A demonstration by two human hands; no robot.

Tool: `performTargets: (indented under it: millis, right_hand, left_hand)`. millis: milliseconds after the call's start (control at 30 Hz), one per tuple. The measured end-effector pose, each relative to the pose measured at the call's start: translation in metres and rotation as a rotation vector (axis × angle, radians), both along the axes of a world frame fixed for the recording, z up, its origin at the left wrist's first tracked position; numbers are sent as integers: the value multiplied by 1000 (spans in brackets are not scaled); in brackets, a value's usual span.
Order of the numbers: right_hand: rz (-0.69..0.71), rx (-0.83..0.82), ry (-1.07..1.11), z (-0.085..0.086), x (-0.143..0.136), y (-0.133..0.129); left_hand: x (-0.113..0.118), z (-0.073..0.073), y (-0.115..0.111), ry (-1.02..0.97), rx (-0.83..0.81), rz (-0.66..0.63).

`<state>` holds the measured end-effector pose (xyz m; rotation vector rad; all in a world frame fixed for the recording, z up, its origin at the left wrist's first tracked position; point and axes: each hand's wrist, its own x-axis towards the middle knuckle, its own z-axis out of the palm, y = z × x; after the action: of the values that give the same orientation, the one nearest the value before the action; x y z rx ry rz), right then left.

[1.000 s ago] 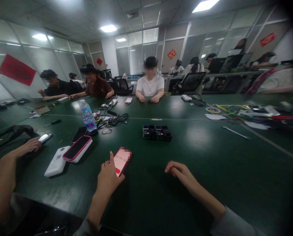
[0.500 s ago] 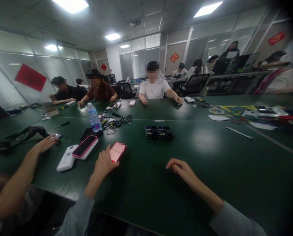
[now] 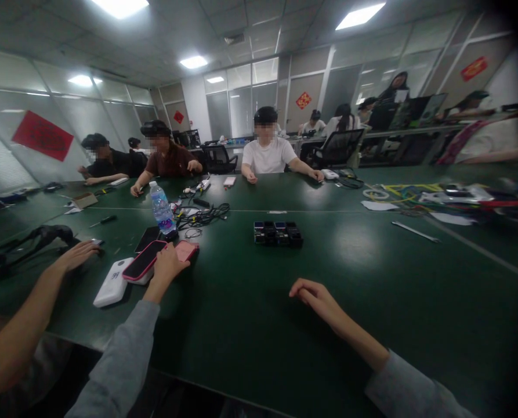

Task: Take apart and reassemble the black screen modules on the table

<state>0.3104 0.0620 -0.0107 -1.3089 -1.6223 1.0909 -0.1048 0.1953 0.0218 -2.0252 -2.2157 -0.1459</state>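
Lit phone shifted left, now near pink-cased phone; left hand fingers grasp it. Right hand fingers released, loosely bent, by surface.

Bottle behind my left hand, phone on the rear end of the power bank, small boxes further right, wrench right of those, all on the table.

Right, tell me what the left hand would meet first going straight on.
Past the phone it holds, the left hand would probably meet the black cables first; the bottle stands near that line, and depth is unclear.
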Motion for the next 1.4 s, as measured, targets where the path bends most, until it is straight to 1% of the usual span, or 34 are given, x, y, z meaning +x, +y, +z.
performTargets:
  millis: [33, 133, 233, 333, 400, 467, 533, 633, 700, 733, 800, 867, 933, 1000, 1033, 1100, 1200, 1300, 1400]
  right_hand:
    - [-1, 2, 0, 0, 0, 0]
    - [10, 7, -1, -2, 0, 1]
    - [24, 7, 5, -9, 1, 4]
    - [20, 2, -4, -12, 1, 4]
    - [15, 3, -15, -11, 0, 4]
    - [8, 9, -17, -9, 0, 4]
    - [-8, 23, -12, -7, 1, 4]
    - [-86, 75, -22, -8, 4, 10]
    - [-178, 142, -34, -13, 9, 18]
    - [-237, 183, -39, -17, 12, 23]
    - [-391, 280, -48, -27, 21, 37]
    - [-580, 382, -61, -38, 33, 54]
    - [-752, 444, -62, -47, 44, 74]
    - [-855, 424, -22, -54, 53, 97]
    - [-876, 401, 7, -57, 55, 108]
    - [-870, 372, 36, -61, 56, 132]
    - [-813, 364, 54, -65, 47, 161]
    - [-758, 371, 73, -68, 37, 180]
    - [-735, 418, 74, -70, 32, 188]
  left_hand:
    - [0, -5, 3, 7, 15, 4]
    - [-3, -18, 9, 6, -20, 88]
    - [-5, -24, 13, 27, -21, 130]
    - [-8, -23, 17, 25, -5, 118]
    - [-9, -21, 18, 28, 26, 112]
    - [-8, -18, 17, 42, 95, 103]
    - [-2, -17, 16, 32, 173, 64]
    - [22, -18, 21, -97, 218, -58]
    - [49, -24, 29, -267, 182, -139]
    - [66, -29, 35, -373, 135, -192]
    - [101, -39, 48, -641, 24, -302]
    - [136, -49, 59, -967, -80, -356]
    - [167, -56, 66, -1035, -112, -380]
    - [190, -60, 70, -1126, -113, -376]
    - [199, -60, 71, -1163, -116, -365]
    - [211, -60, 73, -1208, -120, -359]
    - [218, -60, 77, -1221, -132, -413]
    - [217, -65, 85, -1204, -155, -480]
    - [216, -74, 96, -1188, -185, -504]
